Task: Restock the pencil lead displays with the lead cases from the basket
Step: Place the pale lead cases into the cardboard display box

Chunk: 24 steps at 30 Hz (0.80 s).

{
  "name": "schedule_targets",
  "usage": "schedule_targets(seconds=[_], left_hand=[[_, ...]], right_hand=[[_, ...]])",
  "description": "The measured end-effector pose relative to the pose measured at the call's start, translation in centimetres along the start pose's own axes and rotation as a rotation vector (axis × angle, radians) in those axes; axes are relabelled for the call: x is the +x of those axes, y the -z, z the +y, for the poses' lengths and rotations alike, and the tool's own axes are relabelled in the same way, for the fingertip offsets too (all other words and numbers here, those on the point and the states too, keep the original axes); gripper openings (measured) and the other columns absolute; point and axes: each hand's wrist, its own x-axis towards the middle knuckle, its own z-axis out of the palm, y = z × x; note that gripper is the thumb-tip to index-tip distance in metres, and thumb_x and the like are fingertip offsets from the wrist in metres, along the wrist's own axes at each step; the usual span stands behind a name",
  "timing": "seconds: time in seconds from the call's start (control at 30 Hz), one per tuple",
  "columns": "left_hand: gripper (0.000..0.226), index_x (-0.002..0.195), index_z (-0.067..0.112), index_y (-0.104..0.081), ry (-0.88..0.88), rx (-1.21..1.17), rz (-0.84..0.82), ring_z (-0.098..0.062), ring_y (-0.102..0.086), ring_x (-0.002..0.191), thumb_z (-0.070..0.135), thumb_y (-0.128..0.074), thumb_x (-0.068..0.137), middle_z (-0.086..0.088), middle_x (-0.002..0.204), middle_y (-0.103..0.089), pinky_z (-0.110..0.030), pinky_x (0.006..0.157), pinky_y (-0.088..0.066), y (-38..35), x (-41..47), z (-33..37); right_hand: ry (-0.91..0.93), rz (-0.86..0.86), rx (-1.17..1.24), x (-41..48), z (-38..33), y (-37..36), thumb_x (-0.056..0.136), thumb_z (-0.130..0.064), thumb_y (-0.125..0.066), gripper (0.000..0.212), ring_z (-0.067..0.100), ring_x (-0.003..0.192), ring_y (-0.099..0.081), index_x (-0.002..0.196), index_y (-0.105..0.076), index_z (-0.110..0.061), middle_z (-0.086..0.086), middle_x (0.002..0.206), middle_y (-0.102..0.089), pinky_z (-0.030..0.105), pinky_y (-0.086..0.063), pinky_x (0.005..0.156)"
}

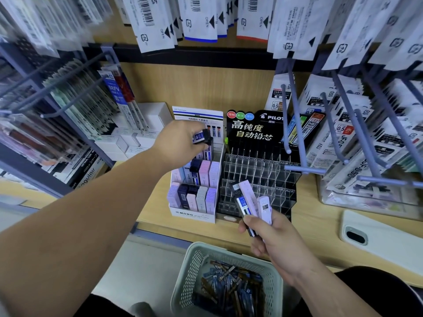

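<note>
Where the wooden table (320, 216) runs across in front of you, two displays stand side by side at its back. Below its near edge, the pale basket (194, 259) holds a heap of lead cases (229, 284) lying at every angle. The black Pilot display (256, 131) is on the right, its clear compartments facing you. Touching its left side, the white MONO display (194, 215) carries stepped rows of cases standing upright, long axes vertical. A white phone (377, 236) lies on the table, far right.

Your left grip (180, 143) is over the MONO display's back row, closed around a dark case (202, 136). That case's long axis runs roughly sideways, black cap toward the Pilot display.

Your right grip (274, 239) hangs before the Pilot display and pinches three fanned cases by their lower ends: a black case (240, 199), a pink case (248, 194) and a lavender case (264, 207). The first two slant up and left; the lavender one is nearly upright.
</note>
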Motion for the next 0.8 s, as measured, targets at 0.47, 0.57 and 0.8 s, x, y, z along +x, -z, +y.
schedule_targets(seconds=[0.47, 0.57, 0.8], left_hand=[[0.023, 0.092, 0.024, -0.058, 0.213, -0.135, 0.111, -0.015, -0.055, 0.067, 0.039, -0.074, 0.086, 0.009, 0.074, -0.06, -0.027, 0.057, -0.043, 0.6, -1.4, 1.8], [0.017, 0.094, 0.018, -0.062, 0.497, -0.776, 0.072, -0.015, -0.042, 0.053, 0.034, -0.06, 0.098, 0.01, 0.066, -0.055, -0.026, 0.052, -0.032, 1.5, -3.2, 3.1], [0.026, 0.104, 0.015, -0.063, 0.905, -1.433, -0.03, -0.013, -0.029, 0.047, 0.037, -0.051, 0.102, -0.001, 0.065, -0.048, -0.022, 0.043, -0.021, 0.5, -7.1, 4.1]], right_hand=[[0.01, 0.021, 0.036, 0.5, 0.2, 0.1, 0.098, -0.016, -0.062, 0.015, 0.015, 0.047, -0.036, 0.105, -0.067, -0.005, 0.007, 0.083, -0.069, 0.033, -0.04, 0.058], [0.018, 0.015, 0.047, 0.5, 0.2, 0.2, 0.095, -0.023, -0.066, 0.017, 0.016, 0.047, -0.036, 0.099, -0.069, -0.007, 0.007, 0.083, -0.069, 0.032, -0.04, 0.058], [0.007, 0.028, 0.023, 0.2, 0.3, 0.4, 0.097, -0.017, -0.063, 0.012, 0.017, 0.048, -0.036, 0.09, -0.07, -0.01, 0.012, 0.082, -0.066, 0.03, -0.042, 0.058]])
